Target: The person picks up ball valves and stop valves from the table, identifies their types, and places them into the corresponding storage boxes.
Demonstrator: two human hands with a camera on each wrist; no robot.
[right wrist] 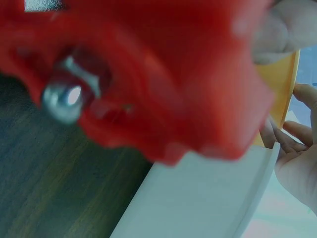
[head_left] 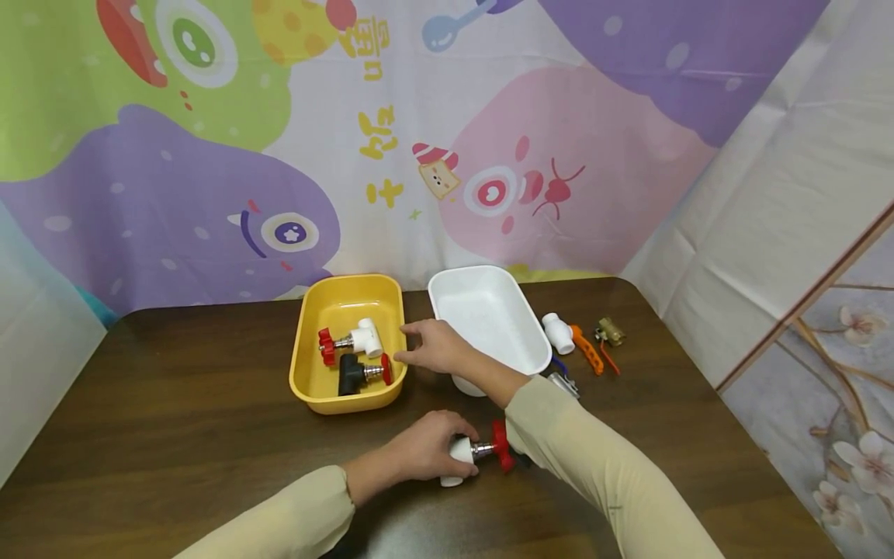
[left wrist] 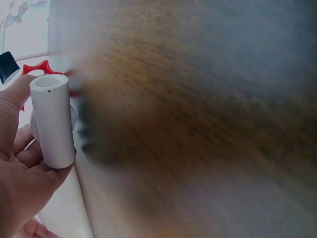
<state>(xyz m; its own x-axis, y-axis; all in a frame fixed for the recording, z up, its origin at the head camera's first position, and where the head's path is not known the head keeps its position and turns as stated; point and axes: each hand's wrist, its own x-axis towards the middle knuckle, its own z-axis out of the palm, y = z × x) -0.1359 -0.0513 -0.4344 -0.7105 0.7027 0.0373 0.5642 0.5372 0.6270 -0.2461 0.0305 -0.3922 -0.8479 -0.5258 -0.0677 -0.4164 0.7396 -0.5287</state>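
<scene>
My left hand [head_left: 431, 446] grips the white plastic body of a stop valve [head_left: 459, 458] close over the table, thumb and fingers around it. Its red handwheel [head_left: 500, 446] points right, near my right sleeve; the wheel fills much of the right wrist view. In the left wrist view the valve's white pipe end [left wrist: 52, 121] faces the camera. My right hand [head_left: 438, 347] reaches over to the yellow basin [head_left: 299, 365], thumb and forefinger apart, fingertips right at its right rim. Inside that basin lie a white valve [head_left: 366, 339] and a black valve [head_left: 351, 375], both with red handwheels.
A white basin [head_left: 489, 310] stands right of the yellow one, partly behind my right forearm. Beyond it lie a white ball valve [head_left: 558, 334] with an orange handle, a brass valve [head_left: 611, 331] with a red lever and a metal valve [head_left: 564, 383]. A printed curtain [head_left: 391, 233] hangs behind the table.
</scene>
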